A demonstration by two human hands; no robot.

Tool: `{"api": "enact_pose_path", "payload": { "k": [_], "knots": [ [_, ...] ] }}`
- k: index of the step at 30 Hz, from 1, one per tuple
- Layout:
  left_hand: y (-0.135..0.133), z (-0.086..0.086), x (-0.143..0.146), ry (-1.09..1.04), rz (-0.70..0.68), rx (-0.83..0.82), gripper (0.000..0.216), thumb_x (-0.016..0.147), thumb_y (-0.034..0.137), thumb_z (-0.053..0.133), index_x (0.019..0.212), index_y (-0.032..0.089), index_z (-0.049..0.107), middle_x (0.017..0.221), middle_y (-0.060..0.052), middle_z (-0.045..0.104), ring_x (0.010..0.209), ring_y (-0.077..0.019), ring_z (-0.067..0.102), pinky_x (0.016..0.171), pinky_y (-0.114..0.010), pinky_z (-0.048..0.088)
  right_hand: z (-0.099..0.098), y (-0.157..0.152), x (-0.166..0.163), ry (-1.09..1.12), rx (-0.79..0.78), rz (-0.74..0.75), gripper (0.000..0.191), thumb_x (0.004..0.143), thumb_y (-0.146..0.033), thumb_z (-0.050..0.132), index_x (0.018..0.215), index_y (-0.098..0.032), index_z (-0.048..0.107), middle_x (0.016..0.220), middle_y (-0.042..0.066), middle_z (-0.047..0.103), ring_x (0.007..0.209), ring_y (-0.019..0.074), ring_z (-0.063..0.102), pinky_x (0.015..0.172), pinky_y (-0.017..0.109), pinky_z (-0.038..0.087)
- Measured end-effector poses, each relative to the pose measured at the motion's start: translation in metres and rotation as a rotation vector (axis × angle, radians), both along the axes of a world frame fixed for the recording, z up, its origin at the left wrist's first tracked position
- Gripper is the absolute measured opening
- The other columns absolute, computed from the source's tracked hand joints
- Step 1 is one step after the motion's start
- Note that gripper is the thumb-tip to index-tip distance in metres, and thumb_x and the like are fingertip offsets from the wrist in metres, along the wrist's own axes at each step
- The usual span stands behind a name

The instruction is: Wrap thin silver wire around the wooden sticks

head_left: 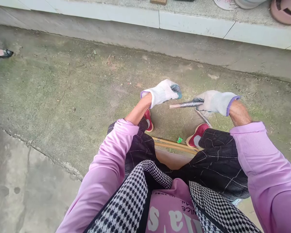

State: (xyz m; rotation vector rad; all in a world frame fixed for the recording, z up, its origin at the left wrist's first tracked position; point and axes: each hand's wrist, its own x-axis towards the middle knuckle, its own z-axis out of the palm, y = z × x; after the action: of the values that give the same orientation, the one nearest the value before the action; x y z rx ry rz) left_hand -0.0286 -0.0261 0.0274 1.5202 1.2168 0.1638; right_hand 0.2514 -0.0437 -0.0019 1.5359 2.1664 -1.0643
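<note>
My left hand [165,92], in a white knit glove with a dark grey-blue palm, hovers over the concrete ground with its fingers curled together. Whatever it may hold is hidden or too small to tell. To its right, my right hand [212,101] wears a matching glove and is closed around a short stick [189,104]. The stick has a pale bare end pointing left and a shiny silvery wrapping. A thin greyish rod-like piece [204,117] shows below the right hand, slanting toward my right shoe; I cannot tell whether it joins the stick.
Light wooden strips [174,145] lie between my legs, near a small green wrapper [179,140]. My red shoes [198,135] flank that spot. A tiled ledge [184,22] runs ahead, bearing a pink container [286,11]. Another person's foot [1,52] is at far left.
</note>
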Motion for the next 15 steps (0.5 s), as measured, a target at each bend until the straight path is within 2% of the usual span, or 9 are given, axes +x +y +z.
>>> {"api": "enact_pose_path", "payload": {
  "k": [2,4,9,12,15],
  "knots": [
    [-0.002,-0.004,0.003,-0.026,0.009,-0.037,0.005,0.091,0.017,0.081,0.09,0.02,0.085,0.071,0.003,0.061,0.067,-0.0146,0.048,0.066,-0.035,0.037,0.004,-0.004,-0.009,-0.084,-0.044,0.047,0.004,0.087,-0.029,0.083,0.089,-0.028,0.08,0.076,0.006,0.077,0.069,0.0271,0.066,0.07,0.043,0.048],
    [-0.005,-0.006,0.006,-0.056,0.019,-0.079,0.003,0.088,0.02,0.083,0.087,0.021,0.086,0.072,0.001,0.062,0.065,-0.0149,0.049,0.065,-0.036,0.035,0.009,-0.005,-0.016,-0.122,-0.04,0.061,0.007,0.091,-0.029,0.082,0.087,-0.029,0.077,0.081,0.01,0.078,0.074,0.0298,0.069,0.074,0.045,0.049],
    [-0.018,-0.002,0.014,-0.085,-0.012,-0.148,0.008,0.095,0.026,0.086,0.087,0.023,0.085,0.066,0.003,0.054,0.063,-0.0137,0.041,0.065,-0.037,0.033,0.014,0.002,-0.016,-0.125,0.038,-0.047,0.021,0.105,-0.05,0.078,0.101,-0.029,0.08,0.092,0.019,0.082,0.095,0.0393,0.075,0.087,0.049,0.054],
    [-0.022,0.003,0.016,-0.055,-0.014,-0.106,0.013,0.096,0.018,0.081,0.084,0.022,0.083,0.066,0.004,0.057,0.062,-0.0129,0.042,0.065,-0.035,0.035,0.011,0.01,-0.009,-0.154,0.079,-0.069,0.029,0.106,-0.053,0.07,0.114,-0.028,0.082,0.106,0.022,0.085,0.099,0.0424,0.076,0.091,0.053,0.057],
    [-0.019,0.002,0.014,0.002,-0.01,-0.046,0.018,0.096,0.009,0.077,0.085,0.021,0.085,0.069,0.004,0.064,0.066,-0.0138,0.049,0.068,-0.033,0.041,0.009,0.016,-0.001,-0.193,0.107,-0.086,0.028,0.106,-0.052,0.07,0.114,-0.028,0.081,0.109,0.022,0.085,0.099,0.0426,0.075,0.09,0.053,0.056]
  ]
}}
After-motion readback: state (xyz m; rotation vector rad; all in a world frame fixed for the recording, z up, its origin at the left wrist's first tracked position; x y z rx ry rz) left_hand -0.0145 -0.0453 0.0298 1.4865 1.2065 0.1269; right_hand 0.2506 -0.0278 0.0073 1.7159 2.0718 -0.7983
